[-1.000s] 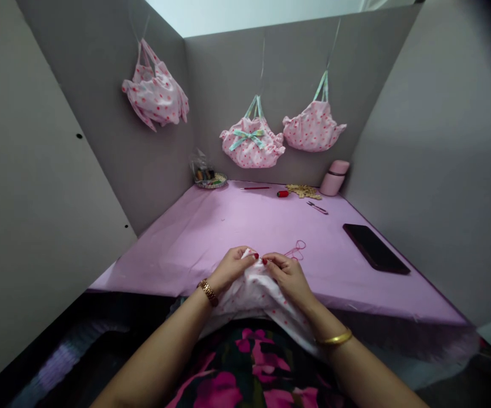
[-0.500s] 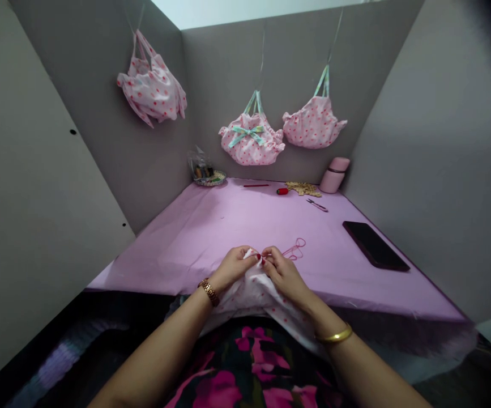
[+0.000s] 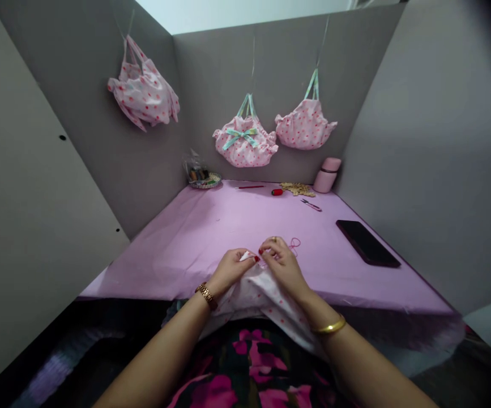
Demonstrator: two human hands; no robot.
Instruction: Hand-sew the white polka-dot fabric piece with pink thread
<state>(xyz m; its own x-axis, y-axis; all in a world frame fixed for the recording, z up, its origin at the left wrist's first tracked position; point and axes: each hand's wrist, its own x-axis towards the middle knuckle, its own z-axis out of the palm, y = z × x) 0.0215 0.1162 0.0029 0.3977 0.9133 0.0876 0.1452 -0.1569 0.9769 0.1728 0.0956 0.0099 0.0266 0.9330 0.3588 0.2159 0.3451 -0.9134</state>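
Note:
White fabric with pink dots (image 3: 266, 297) drapes over my lap and rises to the table's front edge. My left hand (image 3: 233, 266) pinches its upper edge between thumb and fingers. Just to the right, my right hand (image 3: 281, 263) is closed in a pinch above the cloth, thumb and forefinger near each other; whatever is between them is too small to make out. Loose red thread (image 3: 295, 245) lies in loops on the table behind my right hand.
The table has a pink cloth (image 3: 164, 249). On it are a phone (image 3: 367, 243), thread snips (image 3: 311, 205), a red thread spool (image 3: 276, 192), a red pencil-like stick (image 3: 250, 187), beige pieces (image 3: 298, 188), a pink flask (image 3: 327, 175) and a tray (image 3: 209, 182). Dotted bags (image 3: 245, 150) hang against grey partitions.
My right hand has lifted slightly up and away from my left fingertips, where the two had been together. My left hand keeps its pinch on the fabric. The whole view has shifted a little.

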